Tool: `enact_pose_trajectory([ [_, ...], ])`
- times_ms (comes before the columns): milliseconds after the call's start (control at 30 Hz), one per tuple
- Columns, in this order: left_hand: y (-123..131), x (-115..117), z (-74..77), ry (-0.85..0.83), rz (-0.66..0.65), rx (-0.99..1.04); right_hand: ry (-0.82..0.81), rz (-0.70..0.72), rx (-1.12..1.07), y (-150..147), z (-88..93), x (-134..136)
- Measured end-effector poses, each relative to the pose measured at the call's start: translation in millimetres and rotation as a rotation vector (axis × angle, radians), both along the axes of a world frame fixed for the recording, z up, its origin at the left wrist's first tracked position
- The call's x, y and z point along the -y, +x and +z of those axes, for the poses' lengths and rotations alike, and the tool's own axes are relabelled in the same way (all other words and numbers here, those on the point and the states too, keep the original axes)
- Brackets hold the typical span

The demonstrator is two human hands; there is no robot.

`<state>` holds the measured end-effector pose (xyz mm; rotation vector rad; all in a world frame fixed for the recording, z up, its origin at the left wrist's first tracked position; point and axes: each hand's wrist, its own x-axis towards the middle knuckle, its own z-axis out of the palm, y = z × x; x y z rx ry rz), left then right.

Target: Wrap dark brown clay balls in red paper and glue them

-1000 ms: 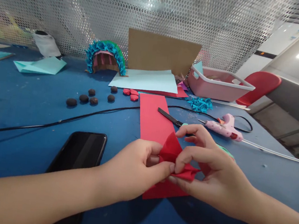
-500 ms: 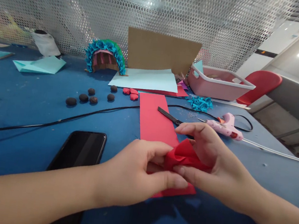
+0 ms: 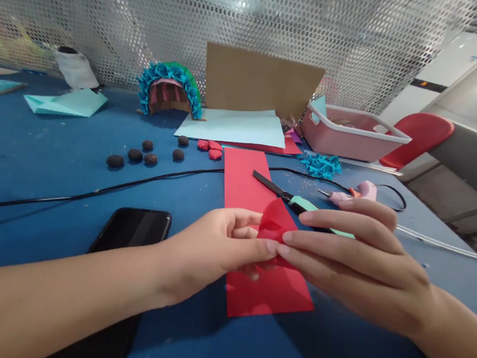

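Observation:
Between my two hands is a small folded piece of red paper (image 3: 274, 220). My left hand (image 3: 217, 245) pinches it from the left, thumb in front and fingers behind. With fingers fairly straight, my right hand (image 3: 363, 256) presses its fingertips on the paper's right side; what lies behind them is hidden. Under both hands a long red paper strip (image 3: 247, 174) lies flat on the blue table. Scissors (image 3: 298, 203) with black blades and mint handles rest across the strip's right edge, partly covered by my right hand.
A black phone (image 3: 135, 230) lies by my left forearm. Dark balls (image 3: 135, 155) and red wrapped pieces (image 3: 210, 148) sit farther back. A pink glue gun (image 3: 364, 190), curled blue paper (image 3: 321, 165) and a pink basket (image 3: 350, 140) are at right. A black cable (image 3: 156, 178) crosses the table.
My right hand has turned from a cupped hold to straighter fingers pressing on the red paper. The paper looks folded flatter and more upright. The scissors' handles now show.

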<state>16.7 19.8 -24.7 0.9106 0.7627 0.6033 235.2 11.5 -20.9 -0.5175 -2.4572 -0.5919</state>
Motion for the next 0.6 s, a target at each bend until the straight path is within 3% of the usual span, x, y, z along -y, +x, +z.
enact_pose_trajectory([
  [267,0.4,1.3,-0.9,0.0,-0.009,-0.059,-0.025,0.072,-0.04,-6.5,2.3,6.6],
  [600,-0.6,4.1,-2.9,-0.086,-0.032,0.045,-0.031,0.078,-0.068,-4.9,-4.8,7.8],
])
